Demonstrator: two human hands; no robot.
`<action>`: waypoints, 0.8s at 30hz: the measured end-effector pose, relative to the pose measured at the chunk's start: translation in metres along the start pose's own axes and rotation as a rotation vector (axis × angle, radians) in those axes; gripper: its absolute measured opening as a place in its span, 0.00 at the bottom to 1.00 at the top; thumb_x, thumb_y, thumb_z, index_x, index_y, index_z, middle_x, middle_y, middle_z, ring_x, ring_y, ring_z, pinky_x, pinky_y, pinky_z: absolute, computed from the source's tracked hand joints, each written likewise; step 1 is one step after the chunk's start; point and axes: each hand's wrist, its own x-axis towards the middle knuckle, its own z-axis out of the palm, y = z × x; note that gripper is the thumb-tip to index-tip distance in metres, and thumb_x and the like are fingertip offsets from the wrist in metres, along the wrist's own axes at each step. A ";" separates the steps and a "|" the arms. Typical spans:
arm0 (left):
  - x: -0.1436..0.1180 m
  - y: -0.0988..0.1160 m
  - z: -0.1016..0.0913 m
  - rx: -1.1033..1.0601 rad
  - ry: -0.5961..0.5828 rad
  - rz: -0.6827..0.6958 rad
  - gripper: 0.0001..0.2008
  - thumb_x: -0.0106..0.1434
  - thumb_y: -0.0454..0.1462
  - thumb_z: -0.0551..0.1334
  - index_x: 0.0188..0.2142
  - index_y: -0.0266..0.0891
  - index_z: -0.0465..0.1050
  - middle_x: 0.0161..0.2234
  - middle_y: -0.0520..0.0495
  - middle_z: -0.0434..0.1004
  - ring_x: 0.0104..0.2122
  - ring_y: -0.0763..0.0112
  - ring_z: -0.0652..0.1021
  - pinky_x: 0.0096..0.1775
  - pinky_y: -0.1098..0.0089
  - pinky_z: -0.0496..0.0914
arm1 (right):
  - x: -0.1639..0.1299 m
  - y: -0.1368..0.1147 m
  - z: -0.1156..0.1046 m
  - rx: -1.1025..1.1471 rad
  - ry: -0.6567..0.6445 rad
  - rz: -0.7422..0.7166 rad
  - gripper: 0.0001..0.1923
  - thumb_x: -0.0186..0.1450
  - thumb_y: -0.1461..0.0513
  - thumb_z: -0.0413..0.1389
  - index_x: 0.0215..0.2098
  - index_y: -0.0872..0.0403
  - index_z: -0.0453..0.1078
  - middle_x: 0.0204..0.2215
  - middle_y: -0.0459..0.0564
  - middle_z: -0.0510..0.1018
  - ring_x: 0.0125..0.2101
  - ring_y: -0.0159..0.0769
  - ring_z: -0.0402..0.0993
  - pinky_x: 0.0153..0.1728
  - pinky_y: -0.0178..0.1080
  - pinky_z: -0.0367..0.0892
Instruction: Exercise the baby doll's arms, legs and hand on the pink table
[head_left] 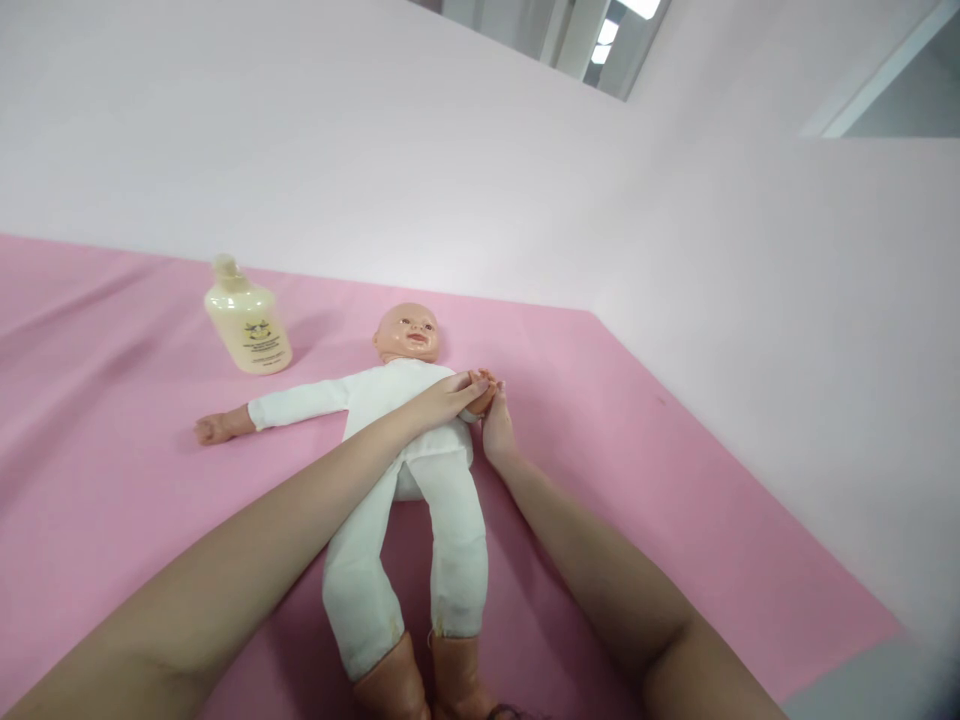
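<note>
A baby doll (450,510) with a white cloth body lies on its back on a pink surface (600,420). Its arm on the left of the view stretches out sideways. Across the doll's chest reaches my left hand (450,395), closed around the doll's other hand (482,392). My right hand (498,425) grips that same doll hand from the right side, its fingers partly hidden. The doll's legs point toward me, and its feet are near the bottom edge.
A pale yellow lotion bottle (251,320) stands to the left of the doll's head. White walls (300,130) border the pink surface at the back and right. A grey patch (862,685) shows at the lower right corner.
</note>
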 end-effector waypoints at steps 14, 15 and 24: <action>0.001 0.000 -0.001 0.010 -0.001 -0.002 0.29 0.59 0.60 0.56 0.40 0.36 0.71 0.42 0.41 0.78 0.48 0.56 0.74 0.52 0.59 0.66 | 0.001 0.001 -0.001 0.003 -0.009 -0.009 0.28 0.65 0.41 0.43 0.48 0.47 0.74 0.52 0.45 0.77 0.59 0.37 0.66 0.66 0.46 0.51; 0.001 0.000 -0.001 0.010 -0.003 -0.001 0.29 0.59 0.60 0.56 0.40 0.36 0.72 0.42 0.41 0.78 0.47 0.56 0.74 0.52 0.58 0.66 | 0.001 0.001 -0.001 0.003 -0.006 -0.007 0.28 0.65 0.41 0.43 0.47 0.47 0.74 0.52 0.45 0.77 0.59 0.37 0.67 0.66 0.46 0.51; 0.000 0.002 0.000 0.011 -0.010 -0.002 0.29 0.60 0.59 0.55 0.40 0.35 0.71 0.41 0.41 0.78 0.46 0.57 0.75 0.51 0.59 0.66 | 0.002 0.004 -0.002 0.015 0.002 -0.013 0.28 0.65 0.42 0.43 0.48 0.48 0.74 0.53 0.45 0.77 0.59 0.37 0.67 0.66 0.45 0.52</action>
